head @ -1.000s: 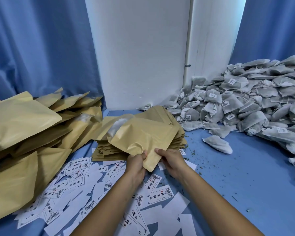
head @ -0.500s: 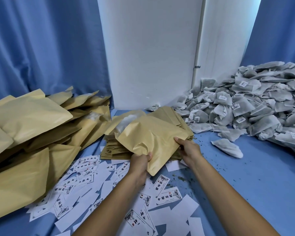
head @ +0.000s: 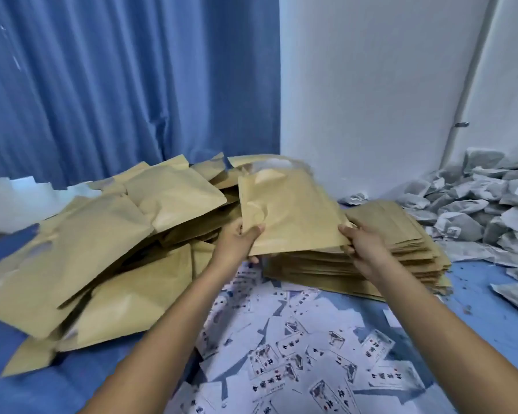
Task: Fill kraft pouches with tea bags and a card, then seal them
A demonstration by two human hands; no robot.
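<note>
The left hand (head: 240,243) pinches the lower left corner of a kraft pouch (head: 290,210), its thumb curled over the front face and the other fingers tucked behind it, one fingertip showing below the edge. The right hand (head: 362,246) grips the pouch's lower right corner the same way, thumb lying on top and the fingers wrapped under the edge. Between the two hands the single pouch is held up off the surface, tilted with its far end raised toward the white wall (head: 371,85); a pale, translucent patch shows at that far end. Just beneath and to the right of it lies one stack of flat pouches (head: 401,252), too many layers to count, the right hand's fingers touching or nearly touching its top sheet; which of the two cannot be made out. To the left spreads one loose heap of puffed pouches (head: 102,255), roughly a dozen visible, overlapping at all angles. Under the forearms, on the blue table (head: 27,392), lie scattered white cards (head: 296,348), well over twenty, some printed side up with dark characters and a small figure, others blank side up. At the far right is one pile of tea bags (head: 485,204), greyish white with small tags, several dozen and blurred, with a few strays lying apart near the table's right edge. Blue curtains (head: 117,85) hang behind the left half of the scene.
</note>
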